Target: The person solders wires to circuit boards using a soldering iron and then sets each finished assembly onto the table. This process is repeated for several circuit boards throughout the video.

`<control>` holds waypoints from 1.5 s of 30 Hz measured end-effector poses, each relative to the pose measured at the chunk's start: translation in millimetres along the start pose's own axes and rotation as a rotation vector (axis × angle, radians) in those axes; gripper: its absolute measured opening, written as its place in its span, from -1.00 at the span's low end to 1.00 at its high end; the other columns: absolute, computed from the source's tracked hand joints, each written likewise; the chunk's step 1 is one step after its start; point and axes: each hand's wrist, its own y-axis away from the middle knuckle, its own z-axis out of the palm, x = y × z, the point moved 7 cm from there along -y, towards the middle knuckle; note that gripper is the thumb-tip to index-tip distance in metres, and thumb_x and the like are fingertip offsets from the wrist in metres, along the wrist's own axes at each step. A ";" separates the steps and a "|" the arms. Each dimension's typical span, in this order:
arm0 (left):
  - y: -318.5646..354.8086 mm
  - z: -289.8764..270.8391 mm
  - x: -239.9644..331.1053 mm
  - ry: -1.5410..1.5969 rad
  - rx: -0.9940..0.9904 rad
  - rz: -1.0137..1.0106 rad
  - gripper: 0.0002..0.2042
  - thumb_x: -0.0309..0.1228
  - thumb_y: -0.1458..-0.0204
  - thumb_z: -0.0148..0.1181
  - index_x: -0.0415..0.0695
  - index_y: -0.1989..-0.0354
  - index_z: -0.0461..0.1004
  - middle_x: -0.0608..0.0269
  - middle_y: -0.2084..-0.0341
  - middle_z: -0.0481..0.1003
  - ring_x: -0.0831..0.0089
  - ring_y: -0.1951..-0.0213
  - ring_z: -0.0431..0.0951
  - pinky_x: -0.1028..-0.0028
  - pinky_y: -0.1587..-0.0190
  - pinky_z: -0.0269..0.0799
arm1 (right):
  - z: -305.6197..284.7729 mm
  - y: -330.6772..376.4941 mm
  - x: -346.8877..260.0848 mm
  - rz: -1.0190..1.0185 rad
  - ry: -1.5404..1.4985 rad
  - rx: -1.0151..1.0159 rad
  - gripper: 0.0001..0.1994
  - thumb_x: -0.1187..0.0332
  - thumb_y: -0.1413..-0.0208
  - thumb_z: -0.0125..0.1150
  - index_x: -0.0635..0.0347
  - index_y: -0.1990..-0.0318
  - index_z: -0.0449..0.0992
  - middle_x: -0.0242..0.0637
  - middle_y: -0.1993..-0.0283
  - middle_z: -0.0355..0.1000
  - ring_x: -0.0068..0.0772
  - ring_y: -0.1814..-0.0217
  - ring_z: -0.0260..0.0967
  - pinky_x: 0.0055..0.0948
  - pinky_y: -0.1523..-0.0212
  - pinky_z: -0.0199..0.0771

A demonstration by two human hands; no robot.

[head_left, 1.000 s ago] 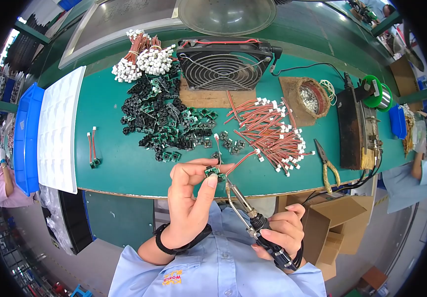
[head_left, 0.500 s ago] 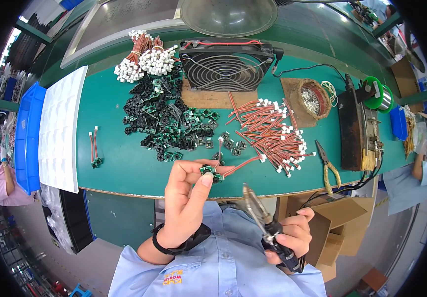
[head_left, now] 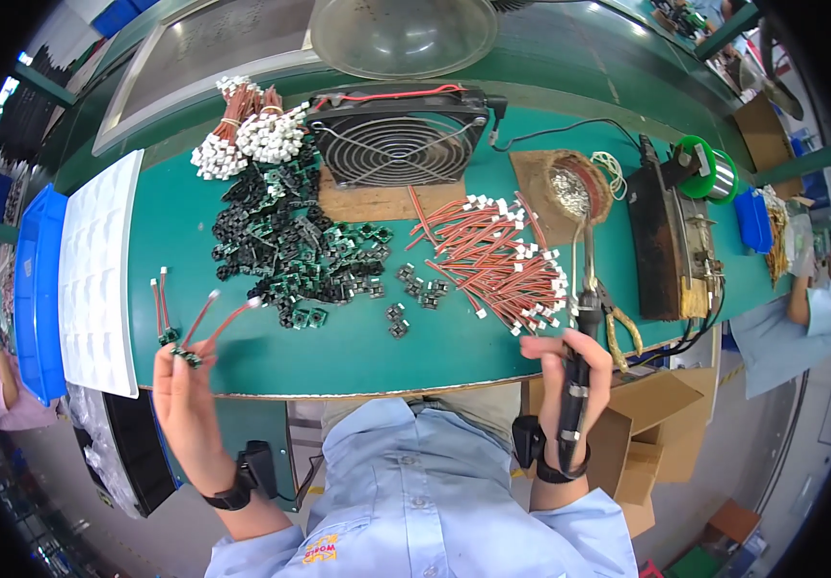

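Observation:
My left hand (head_left: 187,412) pinches a small green circuit board (head_left: 186,357) at the table's left front. Red-brown wires with white connectors (head_left: 252,302) stick up from it. Just beyond the fingers lies another wired board (head_left: 167,335), its two wires pointing away. In my right hand (head_left: 552,378) is a soldering iron (head_left: 589,310), held upright by its black handle. Its tip end reaches the round tin of silvery scraps (head_left: 569,189); whether it touches them is hard to tell.
A heap of black-and-green boards (head_left: 285,236) lies left of centre, below bundled wires (head_left: 261,130). Loose wires (head_left: 492,260) spread right of it. Behind stands a fan (head_left: 401,149). Pliers (head_left: 622,328), a dark metal box (head_left: 661,241), a solder reel (head_left: 709,169) and a white tray (head_left: 97,279) flank these.
My left hand has moved left with the wired board, away from the middle. My right hand has raised the soldering iron from near my body up to the round tin.

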 end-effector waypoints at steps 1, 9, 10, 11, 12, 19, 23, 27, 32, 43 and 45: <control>-2.9 -16.6 -2.6 -0.083 0.046 -0.018 -0.86 -0.44 -0.14 -0.03 -0.21 0.18 0.33 0.15 0.34 0.47 0.46 0.27 0.45 0.47 0.15 0.32 | 1.3 -6.5 -0.6 0.000 0.014 0.011 -0.65 0.60 0.07 0.20 0.18 0.09 0.33 -0.26 0.41 0.44 -0.31 0.31 0.41 -0.43 0.37 0.34; -7.0 -62.7 -3.3 -0.367 0.156 -0.094 -0.90 -0.44 -0.13 0.00 -0.19 0.24 0.35 0.35 0.46 0.39 0.65 0.45 0.34 0.69 0.38 0.24 | 53.7 -30.1 -28.8 -0.431 0.612 -0.119 -0.69 0.60 0.21 0.26 0.16 0.24 0.40 -0.25 0.47 0.36 -0.25 0.42 0.34 -0.36 0.32 0.27; -5.6 -61.4 -1.2 -0.353 0.160 -0.083 -0.90 -0.45 -0.13 0.00 -0.19 0.24 0.35 0.37 0.47 0.37 0.66 0.47 0.33 0.69 0.40 0.23 | 58.1 -30.0 -26.5 -0.430 0.655 -0.135 -0.69 0.60 0.22 0.26 0.16 0.24 0.40 -0.26 0.48 0.34 -0.25 0.43 0.32 -0.35 0.32 0.25; -5.1 -59.2 1.3 -0.339 0.164 -0.070 -0.91 -0.45 -0.13 -0.01 -0.19 0.25 0.35 0.38 0.47 0.36 0.67 0.49 0.31 0.69 0.41 0.23 | 64.1 -29.5 -24.0 -0.430 0.697 -0.150 -0.68 0.59 0.23 0.25 0.15 0.24 0.40 -0.27 0.49 0.33 -0.25 0.44 0.30 -0.33 0.31 0.23; -2.3 -48.6 5.9 -0.348 0.173 -0.061 -0.91 -0.45 -0.13 -0.01 -0.19 0.25 0.35 0.38 0.47 0.36 0.67 0.49 0.31 0.69 0.41 0.23 | 70.0 -29.2 -23.1 -0.428 0.735 -0.162 -0.68 0.58 0.24 0.25 0.15 0.24 0.40 -0.28 0.49 0.31 -0.24 0.44 0.28 -0.32 0.31 0.20; 31.3 65.5 18.1 0.063 -0.117 -0.157 -0.88 -0.48 -0.09 0.03 -0.23 0.24 0.31 0.23 0.39 0.41 0.56 0.40 0.40 0.58 0.31 0.34 | 76.7 -32.8 -20.6 -0.426 0.825 -0.107 -0.67 0.58 0.25 0.26 0.13 0.24 0.41 -0.29 0.48 0.30 -0.25 0.43 0.26 -0.34 0.30 0.16; 38.0 92.5 21.3 0.076 -0.226 -0.187 -0.85 -0.44 -0.06 0.05 -0.23 0.29 0.27 0.16 0.42 0.40 0.55 0.45 0.38 0.59 0.38 0.32 | 75.6 -30.0 -21.5 -0.398 0.797 -0.038 -0.66 0.65 0.27 0.29 0.15 0.27 0.42 -0.29 0.44 0.37 -0.28 0.35 0.31 -0.39 0.25 0.28; 40.2 99.1 23.2 0.089 -0.261 -0.190 -0.84 -0.43 -0.04 0.05 -0.23 0.31 0.25 0.13 0.46 0.39 0.55 0.49 0.37 0.60 0.41 0.31 | 68.6 -24.8 -19.3 -0.316 0.686 0.029 -0.68 0.68 0.20 0.26 0.20 0.25 0.40 -0.28 0.38 0.42 -0.35 0.32 0.38 -0.48 0.22 0.36; 43.0 101.0 20.4 0.204 -0.399 -0.213 -0.87 -0.57 -0.07 0.02 -0.28 0.22 0.26 0.14 0.29 0.40 0.52 0.31 0.42 0.50 0.23 0.39 | 60.9 -23.5 -17.1 -0.294 0.619 0.027 -0.70 0.68 0.13 0.22 0.22 0.20 0.37 -0.28 0.34 0.43 -0.43 0.29 0.41 -0.55 0.21 0.39; 39.4 94.5 15.0 0.075 -0.286 -0.226 -0.84 -0.55 -0.07 0.03 -0.25 0.17 0.29 0.19 0.33 0.42 0.54 0.34 0.43 0.54 0.26 0.40 | 41.4 -19.9 -16.8 -0.211 0.519 0.047 -0.68 0.71 0.07 0.16 0.22 0.17 0.28 -0.22 0.32 0.43 -0.46 0.32 0.41 -0.54 0.21 0.41; 29.2 73.8 16.2 -0.061 -0.113 -0.161 -0.85 -0.52 -0.08 0.04 -0.23 0.18 0.32 0.22 0.37 0.43 0.56 0.36 0.43 0.58 0.28 0.38 | 40.4 -16.2 -13.4 -0.193 0.466 0.036 -0.67 0.72 0.06 0.15 0.22 0.15 0.26 -0.20 0.32 0.42 -0.45 0.32 0.41 -0.53 0.22 0.42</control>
